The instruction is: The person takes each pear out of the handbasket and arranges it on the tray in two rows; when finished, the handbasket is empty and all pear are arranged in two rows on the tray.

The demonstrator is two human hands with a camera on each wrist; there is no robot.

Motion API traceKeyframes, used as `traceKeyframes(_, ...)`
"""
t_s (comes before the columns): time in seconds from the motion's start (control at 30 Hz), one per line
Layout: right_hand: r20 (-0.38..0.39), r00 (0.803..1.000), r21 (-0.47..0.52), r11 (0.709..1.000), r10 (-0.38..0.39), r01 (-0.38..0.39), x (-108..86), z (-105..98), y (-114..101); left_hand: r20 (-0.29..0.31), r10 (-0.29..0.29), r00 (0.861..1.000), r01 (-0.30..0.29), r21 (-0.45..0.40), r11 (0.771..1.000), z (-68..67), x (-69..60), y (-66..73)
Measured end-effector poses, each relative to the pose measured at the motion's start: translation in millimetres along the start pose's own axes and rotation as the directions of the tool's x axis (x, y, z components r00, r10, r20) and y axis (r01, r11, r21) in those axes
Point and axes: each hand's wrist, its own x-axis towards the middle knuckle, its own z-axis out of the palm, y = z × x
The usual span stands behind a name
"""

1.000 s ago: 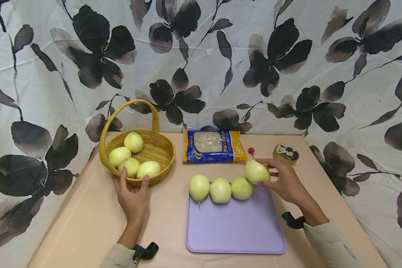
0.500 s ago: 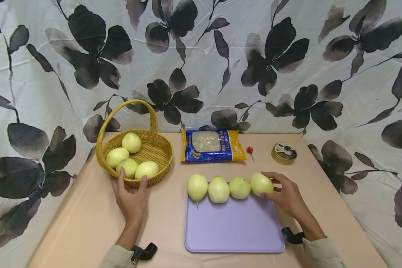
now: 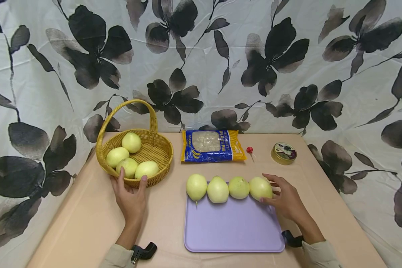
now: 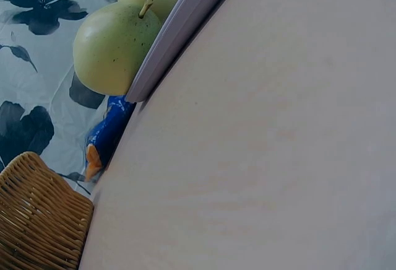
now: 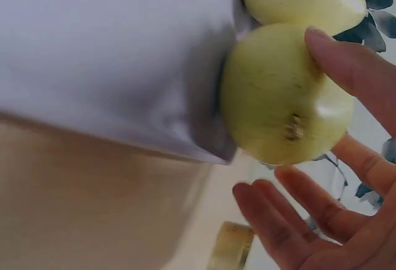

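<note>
My left hand (image 3: 130, 203) holds the near rim of the yellow wicker basket (image 3: 164, 163), thumb and index finger over it; several pale green round fruits (image 3: 147, 169) lie inside. Several more stand in a row along the far edge of the purple tray (image 3: 234, 230). My right hand (image 3: 286, 197) is around the rightmost fruit (image 3: 259, 188). In the right wrist view the thumb touches this fruit (image 5: 278, 96), the index finger passes behind it and the other fingers of the hand (image 5: 328, 189) are spread. The left wrist view shows the basket (image 4: 43, 220) but no hand.
Behind the tray lie a blue and yellow packet (image 3: 207, 146) and a red lollipop (image 3: 249, 150). A round tin (image 3: 284, 153) stands at the back right. A floral cloth (image 3: 221, 67) hangs behind the table.
My right hand has brought its fruit left and nearer, down to the row's right end, and its fingers have since loosened slightly. My left hand stays at the basket.
</note>
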Motion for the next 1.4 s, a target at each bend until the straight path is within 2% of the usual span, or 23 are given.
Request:
traceKeyframes(0.13,0.000,1.000,-0.062,0.998,-0.007,0.007,3.7,-5.0,-8.4,0.002,-0.001,1.000,0.001,-0.006,1.000,-1.0,-0.6,-0.2)
traceKeyframes(0.27,-0.027,0.999,-0.080,0.996,-0.043,0.040,10.1,-8.6,-22.6,0.006,-0.001,1.000,0.001,-0.009,1.000,-0.6,-0.2,-1.1)
traceKeyframes(0.4,-0.065,0.991,-0.058,0.992,-0.113,0.109,20.1,-6.7,-42.4,0.008,0.000,1.000,0.000,-0.011,1.000,0.0,0.1,-0.7)
traceKeyframes(0.67,-0.093,0.960,0.015,0.964,-0.264,0.266,42.3,7.3,-92.7,0.014,-0.010,1.000,0.010,-0.011,1.000,0.8,-0.9,0.6)
traceKeyframes(0.93,-0.020,0.944,0.111,0.938,-0.329,0.329,60.0,33.3,-143.5,0.010,-0.011,1.000,0.011,-0.008,1.000,1.0,-0.4,0.0)
traceKeyframes(1.1,0.008,0.919,0.152,0.909,-0.395,0.389,67.6,52.6,-169.4,0.014,-0.015,1.000,0.015,0.004,1.000,0.8,0.1,-0.8)
traceKeyframes(1.4,0.004,0.899,0.208,0.879,-0.438,0.428,76.4,92.5,-211.3,0.012,-0.018,1.000,0.018,0.025,1.000,-1.5,0.3,-0.7)
